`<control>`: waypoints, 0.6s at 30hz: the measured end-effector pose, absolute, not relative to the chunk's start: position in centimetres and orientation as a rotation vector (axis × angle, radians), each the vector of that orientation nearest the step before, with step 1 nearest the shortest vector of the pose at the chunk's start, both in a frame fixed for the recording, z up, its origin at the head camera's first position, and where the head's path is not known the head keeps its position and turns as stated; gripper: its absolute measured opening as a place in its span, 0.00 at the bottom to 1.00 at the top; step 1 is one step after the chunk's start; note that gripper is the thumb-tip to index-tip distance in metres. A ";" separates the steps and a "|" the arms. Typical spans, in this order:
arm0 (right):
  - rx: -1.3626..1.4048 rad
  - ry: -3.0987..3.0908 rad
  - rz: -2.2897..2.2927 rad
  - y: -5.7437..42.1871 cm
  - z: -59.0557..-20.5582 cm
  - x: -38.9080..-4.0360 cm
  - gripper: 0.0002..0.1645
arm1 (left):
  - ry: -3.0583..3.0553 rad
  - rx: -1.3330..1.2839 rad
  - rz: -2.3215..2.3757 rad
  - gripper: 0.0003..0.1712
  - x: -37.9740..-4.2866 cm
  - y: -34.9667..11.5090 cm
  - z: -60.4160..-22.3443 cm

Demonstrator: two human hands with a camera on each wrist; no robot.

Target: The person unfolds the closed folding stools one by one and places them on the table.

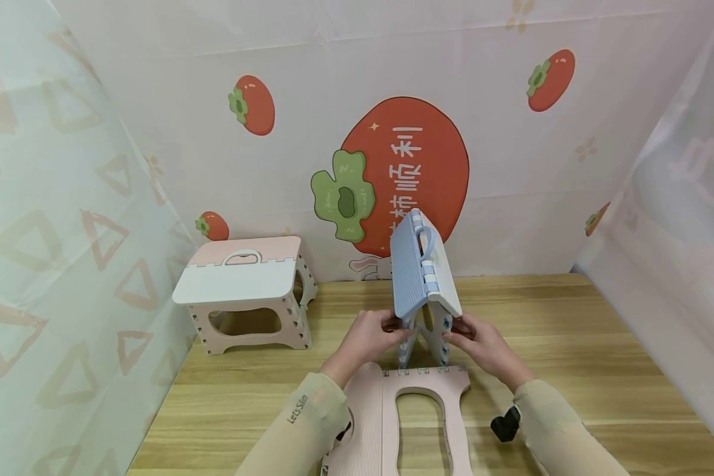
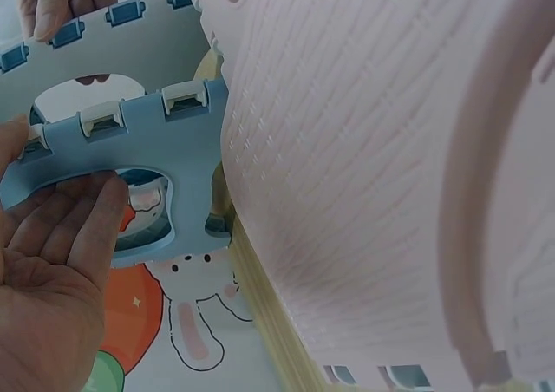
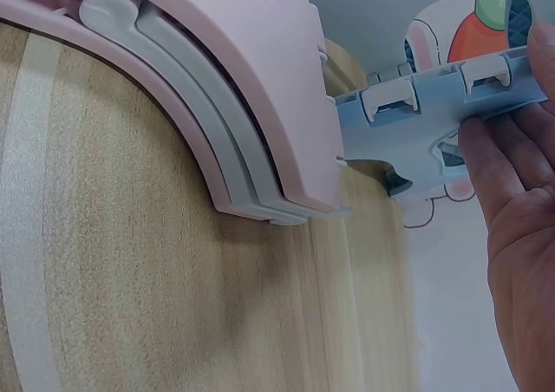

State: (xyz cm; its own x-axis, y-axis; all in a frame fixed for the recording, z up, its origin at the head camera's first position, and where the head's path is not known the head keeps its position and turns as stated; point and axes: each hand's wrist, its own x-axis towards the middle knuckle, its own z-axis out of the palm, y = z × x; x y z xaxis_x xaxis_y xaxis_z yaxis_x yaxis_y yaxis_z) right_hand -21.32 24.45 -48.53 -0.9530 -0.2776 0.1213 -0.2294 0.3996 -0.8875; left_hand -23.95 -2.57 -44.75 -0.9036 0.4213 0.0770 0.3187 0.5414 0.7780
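Observation:
A blue and white folding stool stands partly folded, its two seat halves peaked like a roof with the carry handle at the ridge. My left hand grips its left leg panel, thumb on the near edge. On the opposite side, my right hand holds the right leg panel in the same way. Fingers reach the oval cutout in the left wrist view. The right wrist view has my right fingers against the blue leg panel.
Directly in front of the blue stool, a pink folding stool lies on the wooden table, partly under my left forearm. A pink and white stool stands unfolded at the back left. Behind is a printed cloth wall.

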 end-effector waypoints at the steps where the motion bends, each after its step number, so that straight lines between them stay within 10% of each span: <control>1: -0.469 2.589 -1.631 24.5 -48.5 -21.3 0.35 | 2.651 0.640 1.303 0.21 -24.0 -2.6 -44.7; 18: -0.450 2.612 -1.607 24.4 -48.5 -21.3 0.36 | 2.639 0.622 1.334 0.19 -23.9 -2.8 -44.6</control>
